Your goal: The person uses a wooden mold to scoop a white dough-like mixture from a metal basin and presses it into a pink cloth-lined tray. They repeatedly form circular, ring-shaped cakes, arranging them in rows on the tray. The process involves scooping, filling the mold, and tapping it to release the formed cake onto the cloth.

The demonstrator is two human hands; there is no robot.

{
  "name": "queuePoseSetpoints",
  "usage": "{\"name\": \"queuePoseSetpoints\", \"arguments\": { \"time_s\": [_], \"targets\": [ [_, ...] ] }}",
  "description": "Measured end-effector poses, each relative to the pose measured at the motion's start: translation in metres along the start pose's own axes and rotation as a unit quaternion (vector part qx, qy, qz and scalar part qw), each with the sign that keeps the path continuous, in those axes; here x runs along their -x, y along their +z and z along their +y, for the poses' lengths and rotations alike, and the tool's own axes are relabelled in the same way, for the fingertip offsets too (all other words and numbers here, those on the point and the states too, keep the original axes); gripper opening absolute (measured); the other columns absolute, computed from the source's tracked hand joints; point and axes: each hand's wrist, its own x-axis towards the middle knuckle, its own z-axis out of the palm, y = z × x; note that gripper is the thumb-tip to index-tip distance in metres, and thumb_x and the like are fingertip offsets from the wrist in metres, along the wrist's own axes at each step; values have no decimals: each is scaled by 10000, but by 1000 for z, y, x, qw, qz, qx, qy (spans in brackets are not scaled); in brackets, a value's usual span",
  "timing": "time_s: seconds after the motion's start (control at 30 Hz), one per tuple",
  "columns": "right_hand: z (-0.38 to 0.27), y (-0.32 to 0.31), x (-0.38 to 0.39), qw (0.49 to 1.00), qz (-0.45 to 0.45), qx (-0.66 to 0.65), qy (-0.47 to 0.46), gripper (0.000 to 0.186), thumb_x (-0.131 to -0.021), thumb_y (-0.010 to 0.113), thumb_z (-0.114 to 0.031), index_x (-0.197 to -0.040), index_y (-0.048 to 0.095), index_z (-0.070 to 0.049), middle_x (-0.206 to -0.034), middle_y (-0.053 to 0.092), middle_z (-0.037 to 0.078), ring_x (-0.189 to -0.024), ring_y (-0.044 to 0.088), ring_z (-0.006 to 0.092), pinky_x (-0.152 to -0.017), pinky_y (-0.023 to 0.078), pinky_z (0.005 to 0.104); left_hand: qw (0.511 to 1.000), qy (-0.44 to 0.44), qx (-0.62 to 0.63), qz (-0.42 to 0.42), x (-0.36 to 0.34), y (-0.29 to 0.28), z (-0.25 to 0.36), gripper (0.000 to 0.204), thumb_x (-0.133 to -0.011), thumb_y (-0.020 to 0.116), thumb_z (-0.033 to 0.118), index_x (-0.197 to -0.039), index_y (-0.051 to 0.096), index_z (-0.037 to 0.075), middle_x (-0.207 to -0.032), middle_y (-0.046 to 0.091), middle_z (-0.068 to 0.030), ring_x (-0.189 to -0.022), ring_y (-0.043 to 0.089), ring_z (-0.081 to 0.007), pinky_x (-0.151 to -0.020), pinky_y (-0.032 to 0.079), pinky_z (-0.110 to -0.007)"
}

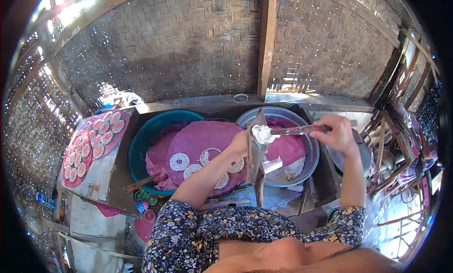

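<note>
White paste [263,134] clings to a brown wooden stick [298,130] at an upright wooden board [255,160], between the worker's hands — right hand [336,133] curled round the stick, left hand [239,144] at the board, its finger closure indiscernible — and seems best pressed in short strokes, board steadied.

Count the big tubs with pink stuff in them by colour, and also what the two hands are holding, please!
Teal tub: 1
Grey tub: 1
Wooden board, in the left hand: 1
Stick, in the right hand: 1
Total: 4
</note>
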Motion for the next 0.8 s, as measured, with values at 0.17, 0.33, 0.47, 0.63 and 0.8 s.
{"name": "queuePoseSetpoints", "arguments": {
  "time_s": [0.17, 0.33, 0.47, 0.63, 0.8],
  "targets": [
    [-28, -3, -27, 976, -93, 125, -149, 220, -613, 691, -285, -669, 571, -109, -593, 546, 52, -610, 570, 270, -550, 427, 393, 975, -9, -221, 32, 2, 12, 5, 415, -691, 646, 335, -1041, 599, 119, -983, 615, -165, -921, 583, -341, -797, 471, -408],
    [-41, 28, -33, 948, -134, 187, -222, 246, -640, 663, -328, -649, 550, -109, -586, 526, 52, -627, 572, 260, -546, 425, 386, 967, -27, -253, -23, -1, 23, 25, 426, -739, 634, 329, -1082, 562, 86, -1010, 613, -160, -901, 605, -321, -784, 479, -405],
    [-30, -16, -40, 978, -64, 151, -128, 250, -607, 704, -290, -644, 560, -90, -593, 551, 65, -598, 578, 261, -526, 429, 371, 998, -57, -10, -33, -1, 1, -4, 384, -800, 601, 248, -1129, 534, 61, -1053, 606, -112, -913, 606, -240, -782, 495, -379],
    [-2, -7, -22, 990, 16, 111, -81, 266, -579, 758, -259, -667, 594, -69, -627, 595, 84, -572, 589, 266, -510, 442, 352, 940, -32, 339, -39, -13, -1, -18, 353, -935, 371, 285, -1146, 521, 45, -1021, 606, -92, -859, 608, -242, -720, 529, -449],
    [-11, -5, -21, 995, -13, 25, -99, 284, -569, 768, -268, -690, 607, -66, -640, 603, 77, -586, 587, 277, -521, 446, 351, 943, -26, 333, -18, -19, -9, -43, 322, -923, 399, 290, -1091, 552, 61, -940, 606, -72, -822, 602, -211, -702, 533, -430]
  ]
}}
